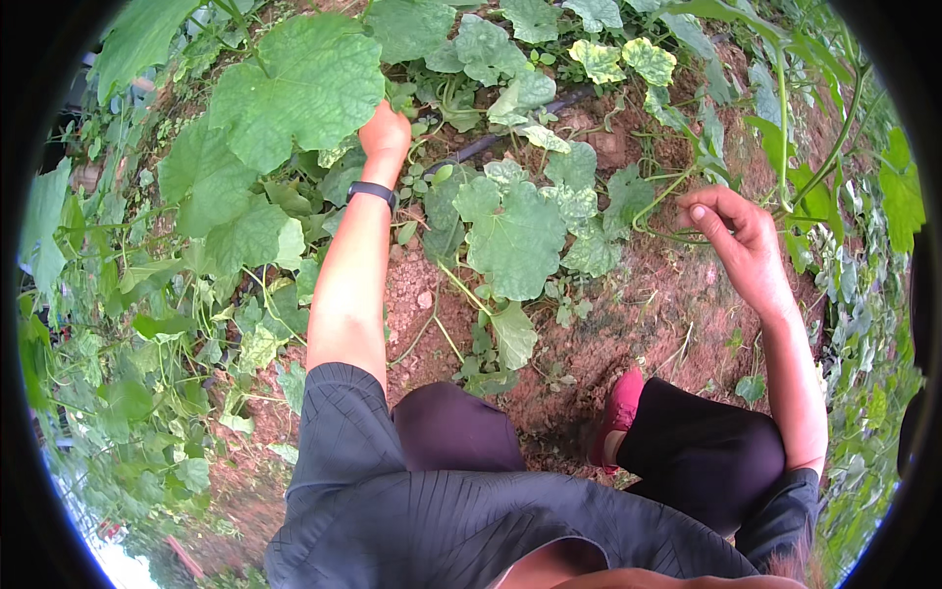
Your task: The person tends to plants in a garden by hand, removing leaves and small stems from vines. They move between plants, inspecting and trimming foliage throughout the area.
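My left hand (386, 134) reaches into the vines, its fingers curled beside a broad green leaf (294, 88). Its fingertips are hidden, so I cannot see whether it grips anything. A dark band (372, 193) circles that wrist. To the right, my right hand (736, 232) has its thumb and index finger close together beside a curved green vine stem (651, 227). The stem runs behind the fingers; whether they hold it is unclear. Between the hands, a low plant with lobed, pale-veined leaves (515, 239) spreads over reddish soil (419, 294).
A black irrigation pipe (478, 147) crosses the soil beneath the leaves. Yellow-mottled leaves (622, 60) stand farther off. Dense vines (169, 368) fill the left side, and a thick stem (831, 158) rises at right. My red shoe (624, 412) rests on the ground.
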Available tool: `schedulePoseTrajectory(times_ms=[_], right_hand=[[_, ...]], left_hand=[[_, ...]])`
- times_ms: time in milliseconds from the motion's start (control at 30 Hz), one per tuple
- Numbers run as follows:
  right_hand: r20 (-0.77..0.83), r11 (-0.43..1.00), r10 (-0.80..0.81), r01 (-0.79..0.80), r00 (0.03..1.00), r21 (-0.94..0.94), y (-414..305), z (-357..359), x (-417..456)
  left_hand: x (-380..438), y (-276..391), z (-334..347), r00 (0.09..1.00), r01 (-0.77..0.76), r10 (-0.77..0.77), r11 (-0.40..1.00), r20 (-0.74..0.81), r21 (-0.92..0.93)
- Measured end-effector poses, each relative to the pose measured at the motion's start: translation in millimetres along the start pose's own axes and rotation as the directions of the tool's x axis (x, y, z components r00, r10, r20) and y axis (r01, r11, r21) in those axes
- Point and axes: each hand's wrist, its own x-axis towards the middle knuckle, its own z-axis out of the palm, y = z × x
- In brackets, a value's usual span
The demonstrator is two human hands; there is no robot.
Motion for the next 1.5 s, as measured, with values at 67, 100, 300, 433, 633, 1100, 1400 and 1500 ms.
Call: schedulePoseTrajectory(times_ms=[67, 100, 300, 433, 633, 1100, 1400, 1500], right_hand=[[0.027, 0.999, -0.015, 0.015, 1.0, -0.03, -3.0, 3.1, 0.7], [0.034, 0.999, -0.014, 0.016, 0.999, -0.049, -3.6, 4.2, 0.5], [0.061, 0.999, -0.008, 0.011, 0.998, -0.043, -8.2, 10.8, 1.9], [0.034, 0.999, 0.026, -0.028, 0.999, 0.044, -5.1, 9.8, -0.7], [0.075, 1.0, 0.012, -0.013, 0.997, 0.011, -4.2, 15.4, 6.7], [0.105, 1.0, -0.026, 0.026, 0.994, -0.002, -9.9, 24.7, 8.5], [0.111, 0.999, 0.017, -0.02, 0.994, 0.029, -1.9, 28.2, 7.2], [0.128, 1.0, 0.002, 0.0, 0.992, -0.018, -11.2, 31.3, 6.7]], left_hand=[[5.8, -37.1, 6.6, 0.98, -0.163, 0.139, 0.971, 0.144, 0.173], [4.1, -40.6, 9.9, 0.947, -0.276, 0.218, 0.928, 0.235, 0.25], [5.0, -59.4, 42.3, 0.926, -0.302, 0.265, 0.947, 0.271, 0.108], [18.0, -100.9, 1.2, 0.994, -0.108, 0.107, 0.993, 0.014, 0.041], [-18.0, -99.4, 2.4, 0.917, -0.298, 0.219, 0.932, 0.333, 0.207], [-23.7, -138.0, 6.2, 0.984, -0.075, 0.021, 0.95, 0.177, 0.303], [-11.9, -115.8, -5.3, 0.921, 0.034, -0.113, 0.977, 0.373, 0.213], [-32.4, -121.1, 17.4, 0.957, -0.286, 0.264, 0.926, 0.118, 0.245]])
